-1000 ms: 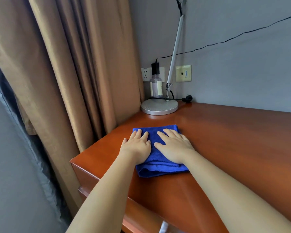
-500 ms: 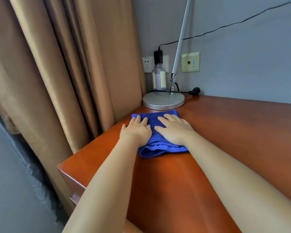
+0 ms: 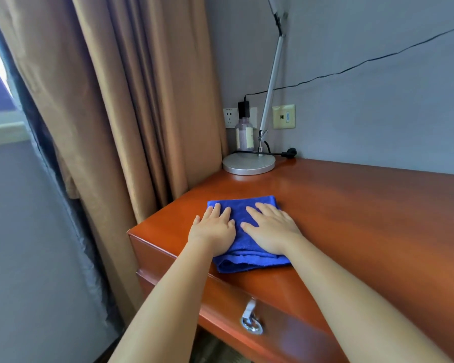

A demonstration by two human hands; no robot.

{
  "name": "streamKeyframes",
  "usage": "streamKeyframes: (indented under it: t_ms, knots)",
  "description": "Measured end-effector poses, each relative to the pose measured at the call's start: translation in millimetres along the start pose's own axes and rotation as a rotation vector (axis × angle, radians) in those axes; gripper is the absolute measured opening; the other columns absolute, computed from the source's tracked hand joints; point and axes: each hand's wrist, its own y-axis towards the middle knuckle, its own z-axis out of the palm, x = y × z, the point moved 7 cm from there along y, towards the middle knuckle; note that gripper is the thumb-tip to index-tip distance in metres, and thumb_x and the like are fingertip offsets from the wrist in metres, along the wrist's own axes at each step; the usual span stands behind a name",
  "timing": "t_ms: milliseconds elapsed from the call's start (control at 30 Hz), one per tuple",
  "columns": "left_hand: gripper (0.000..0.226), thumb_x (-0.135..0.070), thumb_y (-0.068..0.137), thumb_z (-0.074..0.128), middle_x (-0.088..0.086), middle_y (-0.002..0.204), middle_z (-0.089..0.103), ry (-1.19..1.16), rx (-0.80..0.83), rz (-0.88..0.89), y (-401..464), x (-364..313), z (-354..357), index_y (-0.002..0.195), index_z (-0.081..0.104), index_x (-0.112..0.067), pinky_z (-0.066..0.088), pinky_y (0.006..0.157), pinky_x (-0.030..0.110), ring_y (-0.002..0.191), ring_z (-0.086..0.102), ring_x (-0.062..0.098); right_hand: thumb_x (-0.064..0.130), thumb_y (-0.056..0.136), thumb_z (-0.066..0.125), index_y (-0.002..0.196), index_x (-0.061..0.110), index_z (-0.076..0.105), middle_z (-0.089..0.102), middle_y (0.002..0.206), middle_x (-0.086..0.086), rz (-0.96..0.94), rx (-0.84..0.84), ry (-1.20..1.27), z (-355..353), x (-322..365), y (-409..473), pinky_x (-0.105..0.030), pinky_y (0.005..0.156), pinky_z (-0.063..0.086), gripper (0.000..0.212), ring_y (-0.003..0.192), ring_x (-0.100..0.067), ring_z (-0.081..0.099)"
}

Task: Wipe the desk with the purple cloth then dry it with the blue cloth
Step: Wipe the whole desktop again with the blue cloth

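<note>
Grey walls are meeting at a corner where a polished reddish wooden desk is standing beside tan curtains. At twelve o'clock on the desk, a lamp with a round metal base is sitting just in front of a small bottle and a wall socket. A person is leaning over the near left corner, at about seven o'clock, pressing a folded blue cloth flat against the wood. The left hand is lying on the cloth's left half and the right hand on its right half, both palms down, fingers straight and slightly spread, gripping nothing. No purple cloth is showing, so this is looking like the drying stage. The cloth is appearing soft, light and thick, likely bunching if pushed from one edge, and probably gliding easily on the glossy top. Flat palms across its middle are seeming the soundest hold, with care near the lamp's cable.
</note>
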Motion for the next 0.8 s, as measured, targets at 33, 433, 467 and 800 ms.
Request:
streamKeyframes:
  t_ms: [33,433,467,800]
  knots:
    - [0.053,-0.035,0.103,0.013,0.004,0.161,-0.002,0.001,-0.003,0.000,-7.6,-1.4,0.7,0.153,0.008,-0.021,0.002,0.119,0.045,0.148,-0.003,0.019,0.056,0.099,0.021,0.154,0.030,0.010,0.002,0.162,0.006,-0.002,0.000,-0.004,0.2,0.9,-7.6,-0.036,0.120,0.002,0.062,0.148,-0.012,-0.003]
    - [0.053,-0.034,0.102,0.013,0.004,0.161,-0.001,0.010,-0.009,0.013,-22.1,-9.2,4.1,0.153,0.007,-0.022,0.001,0.119,0.044,0.148,-0.003,0.019,0.056,0.098,0.023,0.154,0.032,0.011,0.003,0.162,0.007,-0.007,-0.008,0.009,1.2,-2.0,-21.3,-0.036,0.120,0.002,0.062,0.148,-0.011,-0.002]
    - [0.053,-0.034,0.102,0.013,0.004,0.161,-0.002,0.011,-0.009,0.013,-17.6,-8.9,4.0,0.153,0.007,-0.022,0.001,0.119,0.044,0.148,-0.003,0.019,0.056,0.098,0.024,0.154,0.032,0.011,0.003,0.162,0.007,-0.008,-0.010,0.009,0.8,-3.1,-16.3,-0.036,0.120,0.002,0.062,0.148,-0.011,-0.002]
    - [0.053,-0.033,0.103,0.014,0.006,0.161,0.000,0.010,-0.018,0.024,63.6,-2.5,-0.9,0.153,0.008,-0.021,0.001,0.119,0.043,0.148,-0.003,0.020,0.056,0.098,0.025,0.153,0.033,0.013,0.006,0.161,0.008,0.016,-0.023,0.007,-5.2,-22.2,59.1,-0.036,0.120,0.005,0.061,0.148,-0.010,0.000]
